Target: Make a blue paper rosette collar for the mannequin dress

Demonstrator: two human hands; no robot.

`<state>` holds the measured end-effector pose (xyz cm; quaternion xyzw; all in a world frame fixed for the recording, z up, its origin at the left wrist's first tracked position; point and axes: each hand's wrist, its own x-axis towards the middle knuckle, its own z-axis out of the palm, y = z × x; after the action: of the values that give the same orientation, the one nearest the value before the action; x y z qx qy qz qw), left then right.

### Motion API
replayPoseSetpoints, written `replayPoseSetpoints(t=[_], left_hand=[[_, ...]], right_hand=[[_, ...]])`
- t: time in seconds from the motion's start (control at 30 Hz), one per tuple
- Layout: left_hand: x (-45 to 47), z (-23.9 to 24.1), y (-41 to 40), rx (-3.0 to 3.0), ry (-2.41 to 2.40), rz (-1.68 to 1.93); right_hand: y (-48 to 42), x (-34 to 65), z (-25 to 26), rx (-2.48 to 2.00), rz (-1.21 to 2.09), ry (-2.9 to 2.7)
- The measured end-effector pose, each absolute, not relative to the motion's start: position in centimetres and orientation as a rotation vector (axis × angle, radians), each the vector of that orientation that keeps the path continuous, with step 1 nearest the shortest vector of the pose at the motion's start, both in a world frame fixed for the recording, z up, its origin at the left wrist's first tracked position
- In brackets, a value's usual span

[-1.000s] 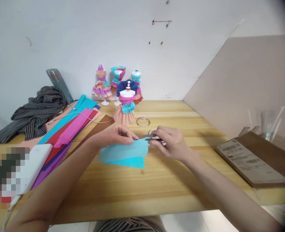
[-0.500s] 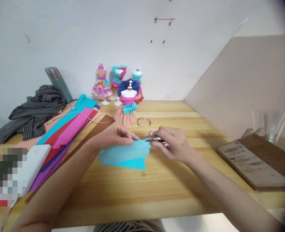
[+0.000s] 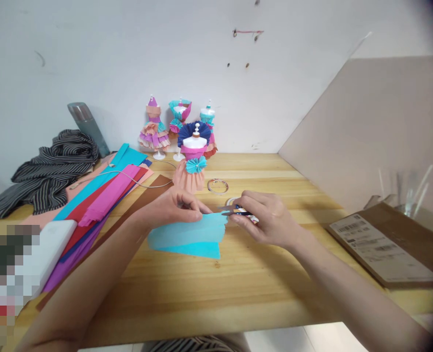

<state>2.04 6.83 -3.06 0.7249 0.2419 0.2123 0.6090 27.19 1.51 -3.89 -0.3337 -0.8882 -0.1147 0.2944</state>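
My left hand (image 3: pixel 174 205) pinches the top edge of a folded light blue paper (image 3: pixel 189 237) that rests on the wooden table (image 3: pixel 238 283). My right hand (image 3: pixel 267 217) is closed round small scissors (image 3: pixel 234 211) whose blades sit at the paper's scalloped right edge. Just beyond my hands stands a small mannequin (image 3: pixel 193 161) in a pink, blue and peach paper dress.
Several more dressed mannequins (image 3: pixel 165 127) stand by the wall. Coloured paper sheets (image 3: pixel 106 195) and a cable fan out at left, beside striped cloth (image 3: pixel 51 171) and a grey bottle (image 3: pixel 87 127). A tape ring (image 3: pixel 217 185) lies mid-table. A cardboard parcel (image 3: pixel 388 244) sits right.
Both hands and the paper stay almost in place; the scissors shift only slightly along the paper's right edge. The view wobbles a little.
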Motion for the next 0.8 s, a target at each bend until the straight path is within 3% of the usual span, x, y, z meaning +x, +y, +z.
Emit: replayPoseSetpoints(t=[0.8], left_hand=[[2.33,-2.59,6.65,1.787,0.622,0.489]], right_hand=[[0.98,27.55,-3.44,-0.888,-0.283,-2.390]])
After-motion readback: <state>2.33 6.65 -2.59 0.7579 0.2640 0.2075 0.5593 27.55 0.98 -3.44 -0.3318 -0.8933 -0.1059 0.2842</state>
